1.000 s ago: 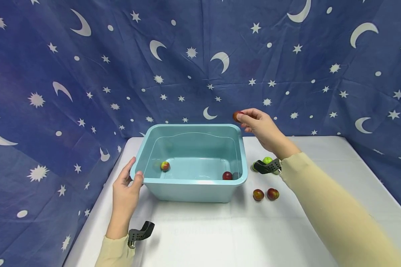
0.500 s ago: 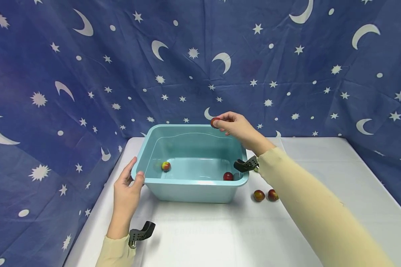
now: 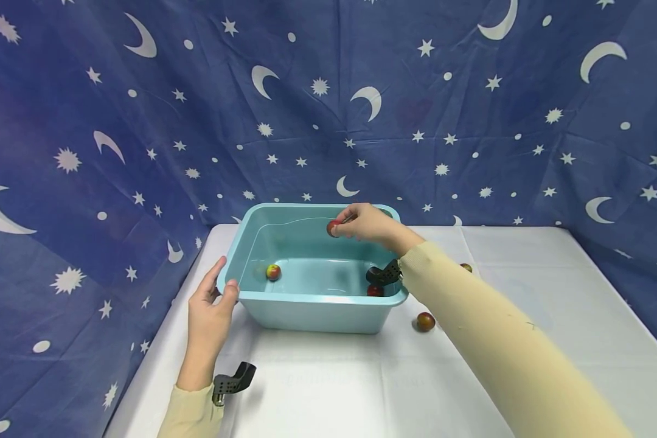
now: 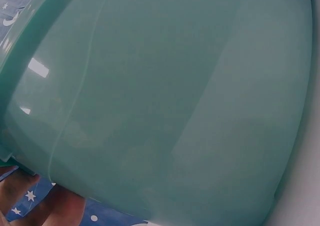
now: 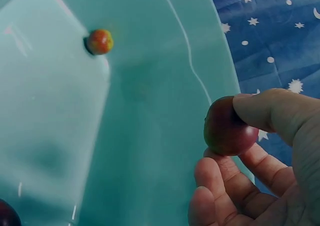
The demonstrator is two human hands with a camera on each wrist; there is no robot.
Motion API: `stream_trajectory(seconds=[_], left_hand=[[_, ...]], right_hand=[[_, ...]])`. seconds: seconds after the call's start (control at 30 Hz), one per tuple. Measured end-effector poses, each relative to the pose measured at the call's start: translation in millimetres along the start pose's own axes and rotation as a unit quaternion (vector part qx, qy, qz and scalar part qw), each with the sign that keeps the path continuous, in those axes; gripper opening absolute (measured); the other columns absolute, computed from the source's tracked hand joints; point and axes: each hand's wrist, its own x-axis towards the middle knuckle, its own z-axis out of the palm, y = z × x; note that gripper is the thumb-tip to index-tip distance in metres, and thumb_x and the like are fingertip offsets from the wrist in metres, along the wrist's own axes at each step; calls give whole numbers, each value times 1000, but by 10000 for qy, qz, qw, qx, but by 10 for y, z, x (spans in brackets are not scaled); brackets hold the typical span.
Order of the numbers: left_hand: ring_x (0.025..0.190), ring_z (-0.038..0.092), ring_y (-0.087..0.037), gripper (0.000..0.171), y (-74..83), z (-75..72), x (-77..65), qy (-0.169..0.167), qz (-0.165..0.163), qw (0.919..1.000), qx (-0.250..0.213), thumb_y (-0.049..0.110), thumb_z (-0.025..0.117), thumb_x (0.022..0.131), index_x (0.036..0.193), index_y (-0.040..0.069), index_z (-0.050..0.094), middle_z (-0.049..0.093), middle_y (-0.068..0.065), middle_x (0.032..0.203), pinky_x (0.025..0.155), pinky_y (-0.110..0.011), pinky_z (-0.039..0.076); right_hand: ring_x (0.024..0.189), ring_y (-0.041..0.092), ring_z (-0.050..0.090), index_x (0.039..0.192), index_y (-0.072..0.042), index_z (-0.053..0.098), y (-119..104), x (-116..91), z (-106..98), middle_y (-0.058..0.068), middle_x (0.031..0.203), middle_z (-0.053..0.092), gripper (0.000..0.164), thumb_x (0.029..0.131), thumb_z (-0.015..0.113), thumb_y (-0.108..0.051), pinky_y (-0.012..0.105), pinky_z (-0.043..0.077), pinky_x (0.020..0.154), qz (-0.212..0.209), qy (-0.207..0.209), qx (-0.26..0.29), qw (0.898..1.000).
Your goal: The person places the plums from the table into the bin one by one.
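In the head view, a light blue plastic basin (image 3: 314,314) stands on the table. My left hand (image 3: 210,317) grips its near left corner, with the thumb at the rim; fingers (image 4: 65,206) show below the basin's edge in the left wrist view. Over the basin's right half, my right hand (image 3: 368,225) pinches a dark red plum (image 5: 227,131) between thumb and fingertips. Inside the basin, a red-and-yellow fruit (image 3: 273,272) lies toward the left. Another dark red plum (image 3: 375,291) sits at the near right, partly hidden by the wrist camera.
Right of the basin, a reddish-brown plum (image 3: 425,321) lies on the white table (image 3: 328,383). Part of another fruit (image 3: 466,267) peeks out behind the right sleeve (image 3: 487,328). A blue curtain (image 3: 306,109) with moons and stars hangs behind the table.
My right hand has carried the plum left from beside the basin's far right corner, then lowered it over the opening. The right arm now hides several fruits. My left hand stays on the rim.
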Motion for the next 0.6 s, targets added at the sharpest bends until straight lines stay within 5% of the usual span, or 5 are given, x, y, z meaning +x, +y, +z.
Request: stream_trajectory(seconds=[0.2,0.6], left_hand=[[109,52,-22,49,136,-1,-43,-6,79,10000,-33,11,56,94,143,9,49,47,-7,144,72,-12,46],[115,52,-31,50,133,1,-40,8,186,9998,-56,13,56,94,143,10,49,46,-9,145,73,-10,44]], right_hand=[[92,28,55,107,-7,60,28,31,79,11,100,62,28,88,72,-24,37,48,76,71,-68,-143,9998],[92,31,54,104,-7,60,61,81,139,17,103,62,28,87,73,-24,44,47,79,162,-86,-344,9992]])
